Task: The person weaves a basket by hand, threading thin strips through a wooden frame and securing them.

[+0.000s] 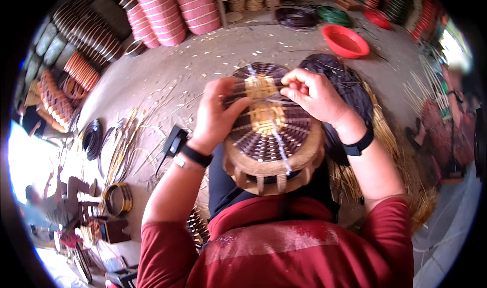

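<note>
Right hand: I see this hand (312,95) with thumb and fingertips pinched on a thin strand (275,91) over the weave.
Left hand: I have this hand (215,113) over the opposite side, fingers curled, thumb pointing inward; blur means I cannot tell whether it grips the strand.
Strand: dark, thin and smeared by motion; I can't follow either end.
Handling: I'd judge it best to keep the strand flat and evenly taut, pinch close to the crossing, and let the left hand steady the weave; a hard tug could skew the pale strips.
Weave: it lies right under both hands, round, with dark, tight rows crossing radiating spokes and a yellowish checked band (267,125) at the middle.
Tie: a whitish, shiny strip (280,148) runs down over it toward the near edge.
Form: a smooth, wood-like ring (315,145) with short posts below encircles the weave; I see it resting on the lap.
Beside the lap: a crumpled dark bundle (350,97) to the right, with straw-coloured stalks (384,136) past it.
Farther out: loose canes (124,151) on the left, a glossy red basin (346,41) ahead, and ribbed pink rolls (158,11) beyond.
</note>
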`<state>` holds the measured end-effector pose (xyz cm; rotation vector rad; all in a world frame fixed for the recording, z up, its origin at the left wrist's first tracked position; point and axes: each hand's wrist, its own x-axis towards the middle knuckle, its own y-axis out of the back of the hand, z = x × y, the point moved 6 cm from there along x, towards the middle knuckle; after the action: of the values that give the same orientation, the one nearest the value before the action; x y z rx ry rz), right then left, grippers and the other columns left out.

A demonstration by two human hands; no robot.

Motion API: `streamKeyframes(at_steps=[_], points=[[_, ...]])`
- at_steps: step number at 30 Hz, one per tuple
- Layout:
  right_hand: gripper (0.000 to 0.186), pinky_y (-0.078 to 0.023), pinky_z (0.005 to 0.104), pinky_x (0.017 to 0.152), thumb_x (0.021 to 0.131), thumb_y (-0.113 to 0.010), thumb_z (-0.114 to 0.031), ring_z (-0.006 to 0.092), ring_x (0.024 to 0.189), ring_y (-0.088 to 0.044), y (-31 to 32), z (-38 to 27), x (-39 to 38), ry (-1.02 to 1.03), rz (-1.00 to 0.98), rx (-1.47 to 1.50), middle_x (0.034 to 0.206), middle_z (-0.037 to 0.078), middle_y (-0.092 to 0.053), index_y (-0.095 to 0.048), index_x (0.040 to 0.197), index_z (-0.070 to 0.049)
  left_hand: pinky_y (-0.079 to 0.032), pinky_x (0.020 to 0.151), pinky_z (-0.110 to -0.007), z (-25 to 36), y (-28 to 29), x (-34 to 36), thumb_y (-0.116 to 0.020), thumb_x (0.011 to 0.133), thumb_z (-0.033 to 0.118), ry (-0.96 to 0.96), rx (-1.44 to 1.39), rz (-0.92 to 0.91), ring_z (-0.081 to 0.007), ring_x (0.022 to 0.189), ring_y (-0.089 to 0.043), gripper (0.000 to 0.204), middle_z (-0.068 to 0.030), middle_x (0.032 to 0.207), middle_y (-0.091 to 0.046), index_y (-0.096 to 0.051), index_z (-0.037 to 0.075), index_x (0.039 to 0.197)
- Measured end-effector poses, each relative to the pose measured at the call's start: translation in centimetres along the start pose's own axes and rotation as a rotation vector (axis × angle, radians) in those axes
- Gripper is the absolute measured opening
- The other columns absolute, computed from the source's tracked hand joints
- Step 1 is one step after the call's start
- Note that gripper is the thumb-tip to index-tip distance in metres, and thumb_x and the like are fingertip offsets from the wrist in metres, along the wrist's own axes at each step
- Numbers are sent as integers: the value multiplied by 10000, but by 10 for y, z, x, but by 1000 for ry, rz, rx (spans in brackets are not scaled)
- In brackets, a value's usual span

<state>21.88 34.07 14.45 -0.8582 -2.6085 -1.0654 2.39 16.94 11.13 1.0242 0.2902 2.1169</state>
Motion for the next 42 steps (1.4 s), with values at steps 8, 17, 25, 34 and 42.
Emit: streamKeyframes(at_steps=[8,17,25,34,42], points=[[362,-496,257,953,1141,-642,-356,71,1051,-591,1,53,-73,-225,321,496,1124,-16,-656,-629,1334,-50,-444,1085,-318,-33,-8,-81,-699,1101,193,540,-750,156,-145,1160,-558,396,-60,1238,-583,-458,55,1381],[599,-530,309,985,1128,-663,-286,128,1107,-632,-37,36,-70,-231,191,698,1284,113,-660,-369,1563,3,-505,1029,-311,-79,9,-91,-644,1111,151,626,-907,97,-146,1133,-643,281,-73,1227,-706,-511,85,1349],[489,-552,289,897,1127,-649,-249,94,972,-659,-42,51,-69,-263,280,834,1131,58,-709,-455,1527,-45,-481,1010,-298,-86,0,-90,-636,1110,198,613,-891,167,-125,1098,-602,299,-48,1205,-663,-505,77,1351],[541,-502,324,1060,1126,-590,-165,123,1174,-638,-60,36,-89,-211,179,890,1338,106,-684,-389,1603,-10,-487,1025,-328,-79,16,-111,-550,1150,362,592,-765,197,-125,1113,-616,350,-45,1216,-690,-637,54,1294],[727,-494,346,1094,1064,-659,-234,172,1225,-651,-40,11,-107,-26,138,762,1388,147,-664,-316,1647,32,-542,990,-286,-18,6,-91,-621,1143,294,685,-865,-68,-93,1098,-680,394,-26,1237,-756,-672,-12,1385]])
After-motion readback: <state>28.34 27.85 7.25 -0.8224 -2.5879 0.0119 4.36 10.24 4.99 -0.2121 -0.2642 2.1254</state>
